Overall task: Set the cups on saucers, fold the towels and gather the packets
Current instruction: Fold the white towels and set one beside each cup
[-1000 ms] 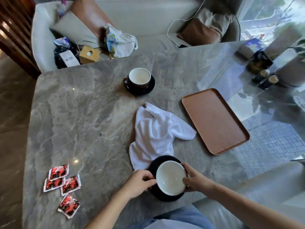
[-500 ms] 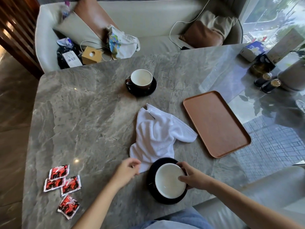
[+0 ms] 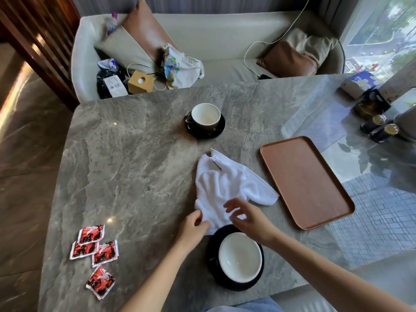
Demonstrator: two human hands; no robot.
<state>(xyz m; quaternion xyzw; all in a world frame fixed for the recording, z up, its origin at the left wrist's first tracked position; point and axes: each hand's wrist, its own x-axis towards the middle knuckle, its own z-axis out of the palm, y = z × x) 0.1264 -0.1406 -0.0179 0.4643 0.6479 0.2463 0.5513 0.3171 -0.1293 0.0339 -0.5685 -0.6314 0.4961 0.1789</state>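
head: marble table (image 3: 126,176), sofa (image 3: 225,41) behind; left hand (image 3: 193,226) pinches towel (image 3: 222,183), right hand (image 3: 247,218) fingers spread.

left grip (image 3: 194,226) curled in a pinch, right grip (image 3: 245,218) hovers, fingers spread.

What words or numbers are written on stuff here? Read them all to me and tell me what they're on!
Nothing here can be read.
red packets: white marks, too blurred to read.
white label on the black bag on the sofa: printed lines, too small to read.
blue box at the far corner of the table: print too blurred to read.
printed cloth bag on the sofa: coloured picture, no readable words.
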